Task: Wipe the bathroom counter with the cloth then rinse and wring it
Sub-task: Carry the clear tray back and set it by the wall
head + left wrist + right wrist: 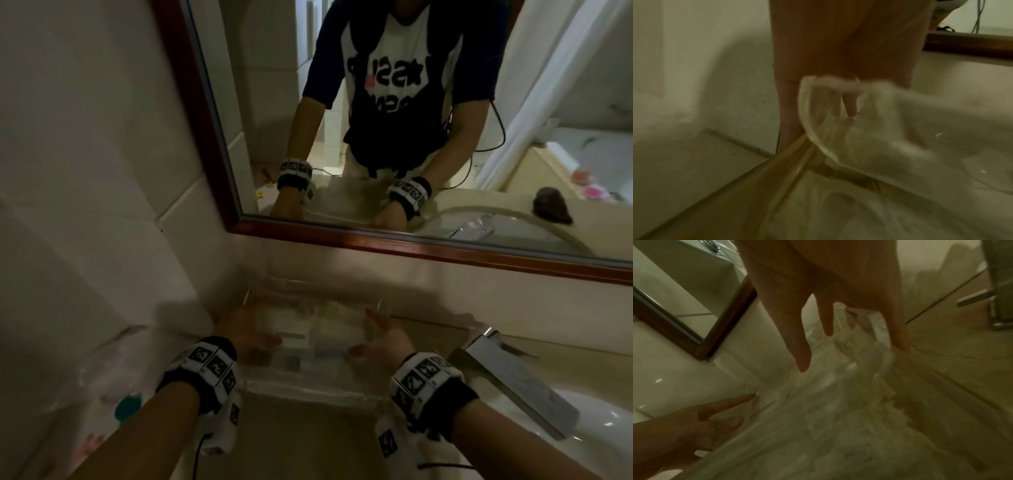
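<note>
A clear plastic organiser box [310,337] with white packets inside sits in the back corner of the beige counter [308,442]. My left hand [253,337] grips its left end; in the left wrist view my fingers [851,105] show through the box's clear handle [813,123]. At the box's right end is my right hand [375,339], fingers [797,340] and thumb on either side of the clear handle [865,331]. In the mirror a dark crumpled lump [551,205], maybe the cloth, lies by the basin; it is out of direct view.
A chrome faucet [507,373] stands right of the box, over the white basin [603,428]. A wood-framed mirror [342,236] hangs above the backsplash. Blurred clear items, one teal [128,404], crowd the counter's left end by the tiled wall [85,171].
</note>
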The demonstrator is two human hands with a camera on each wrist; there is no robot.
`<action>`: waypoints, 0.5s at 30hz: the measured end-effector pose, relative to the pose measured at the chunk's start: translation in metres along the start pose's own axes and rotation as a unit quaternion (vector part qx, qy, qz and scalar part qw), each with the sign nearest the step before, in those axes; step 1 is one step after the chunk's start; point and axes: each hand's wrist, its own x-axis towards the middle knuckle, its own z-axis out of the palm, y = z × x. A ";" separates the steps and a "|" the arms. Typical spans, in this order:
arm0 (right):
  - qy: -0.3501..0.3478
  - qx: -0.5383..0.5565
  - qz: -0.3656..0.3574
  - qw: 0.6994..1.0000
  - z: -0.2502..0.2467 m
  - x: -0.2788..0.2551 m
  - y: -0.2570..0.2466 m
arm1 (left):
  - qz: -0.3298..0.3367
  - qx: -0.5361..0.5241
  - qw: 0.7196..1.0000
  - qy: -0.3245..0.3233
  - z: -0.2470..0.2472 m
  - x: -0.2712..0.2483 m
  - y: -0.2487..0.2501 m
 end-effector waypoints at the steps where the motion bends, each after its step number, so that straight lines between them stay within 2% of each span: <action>1: -0.004 -0.001 0.000 1.000 0.000 0.004 -0.004 | -0.005 -0.011 1.000 0.000 -0.002 0.005 -0.001; 6: -0.011 -0.014 0.004 1.000 0.006 0.017 -0.013 | 0.010 -0.063 0.998 -0.012 -0.005 0.022 -0.011; 15: -0.018 -0.075 -0.009 0.997 0.014 0.023 -0.018 | -0.016 -0.097 0.995 0.006 -0.005 0.027 -0.015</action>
